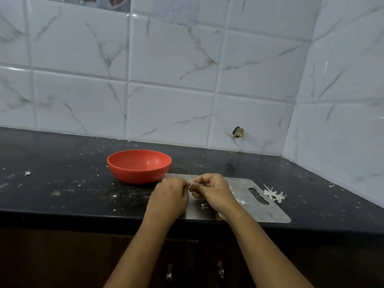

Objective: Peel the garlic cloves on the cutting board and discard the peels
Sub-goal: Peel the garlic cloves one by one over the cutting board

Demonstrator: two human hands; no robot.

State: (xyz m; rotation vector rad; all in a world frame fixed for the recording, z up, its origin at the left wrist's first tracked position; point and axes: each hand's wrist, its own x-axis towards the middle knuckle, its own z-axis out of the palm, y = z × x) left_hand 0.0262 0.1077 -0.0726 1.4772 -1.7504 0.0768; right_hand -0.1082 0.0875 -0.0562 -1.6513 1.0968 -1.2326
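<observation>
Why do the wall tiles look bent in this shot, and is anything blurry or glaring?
Head view: the wide-angle lens bends the tiles and the counter edge. Head view: dim, even light, faint glare on the upper-left tiles, soft shadow under the bowl. Head view: the garlic clove pinched between left hand and right hand looks tiny and soft.

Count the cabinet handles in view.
2. The left handle and the right handle sit side by side on the cabinet front under the counter, near the bottom edge. Others may be hidden or out of frame.
</observation>
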